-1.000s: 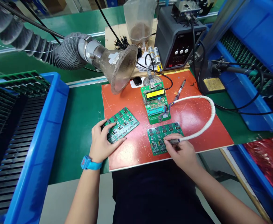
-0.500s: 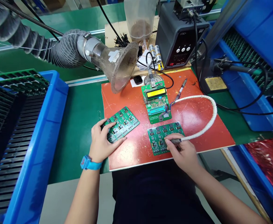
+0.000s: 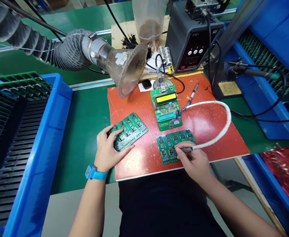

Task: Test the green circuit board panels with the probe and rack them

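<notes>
My left hand (image 3: 109, 144) grips the left green circuit board (image 3: 136, 129) by its left part, thumb along the near edge and fingers over the top; the board lies tilted on the red mat (image 3: 134, 164). In my right hand (image 3: 193, 161) is a probe (image 3: 186, 149), pinched over the right circuit board (image 3: 167, 141). Its tip is hidden by my fingers. A white sleeved cable (image 3: 227, 121) loops from the probe to the programmer board (image 3: 167, 108), whose display is lit yellow.
A fume funnel (image 3: 132, 72) hangs at the back left of the mat. Behind are a soldering station (image 3: 193, 42) and a plastic container (image 3: 149, 19). A pen (image 3: 193, 93) lies at the right. Blue bins (image 3: 45, 131) stand at both sides.
</notes>
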The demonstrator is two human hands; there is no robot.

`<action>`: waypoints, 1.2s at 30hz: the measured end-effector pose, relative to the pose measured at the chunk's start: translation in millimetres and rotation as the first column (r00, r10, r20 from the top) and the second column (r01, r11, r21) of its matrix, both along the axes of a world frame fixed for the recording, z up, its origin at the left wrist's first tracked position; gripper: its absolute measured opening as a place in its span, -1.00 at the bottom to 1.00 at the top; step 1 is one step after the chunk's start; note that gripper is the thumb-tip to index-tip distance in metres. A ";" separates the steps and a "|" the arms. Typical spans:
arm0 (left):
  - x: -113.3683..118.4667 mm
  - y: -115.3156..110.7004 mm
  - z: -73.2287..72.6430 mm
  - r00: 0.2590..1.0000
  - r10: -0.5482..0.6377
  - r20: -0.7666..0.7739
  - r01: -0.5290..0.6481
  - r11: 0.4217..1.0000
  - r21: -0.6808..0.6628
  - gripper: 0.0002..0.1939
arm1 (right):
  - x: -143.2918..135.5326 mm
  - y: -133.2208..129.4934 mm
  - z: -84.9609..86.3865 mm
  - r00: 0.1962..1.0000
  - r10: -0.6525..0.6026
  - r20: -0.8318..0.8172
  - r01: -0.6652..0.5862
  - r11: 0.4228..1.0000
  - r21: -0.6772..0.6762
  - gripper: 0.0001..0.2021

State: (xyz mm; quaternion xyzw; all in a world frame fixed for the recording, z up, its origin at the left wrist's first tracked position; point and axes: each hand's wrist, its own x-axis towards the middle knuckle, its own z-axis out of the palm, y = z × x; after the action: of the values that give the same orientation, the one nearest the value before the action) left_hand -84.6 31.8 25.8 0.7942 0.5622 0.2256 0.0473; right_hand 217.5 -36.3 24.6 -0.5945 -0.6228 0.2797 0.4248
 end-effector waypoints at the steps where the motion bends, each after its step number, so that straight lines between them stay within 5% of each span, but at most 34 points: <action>1: 0.0 0.0 -0.1 1.000 0.000 0.000 0.000 1.000 -0.001 -0.32 | -0.1 0.1 0.2 1.000 -0.001 0.000 0.001 1.000 -0.001 -0.92; 36: -1.0 0.4 -1.2 1.000 0.001 -0.003 -0.001 1.000 0.007 -0.32 | -1.0 1.0 2.6 1.000 0.002 -0.011 -0.002 1.000 -0.016 -0.87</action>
State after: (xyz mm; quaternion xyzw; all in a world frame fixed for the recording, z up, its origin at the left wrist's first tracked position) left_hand -85.6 32.1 24.6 0.7945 0.5618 0.2264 0.0437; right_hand 216.4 -35.2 27.2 -0.5958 -0.6187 0.2886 0.4231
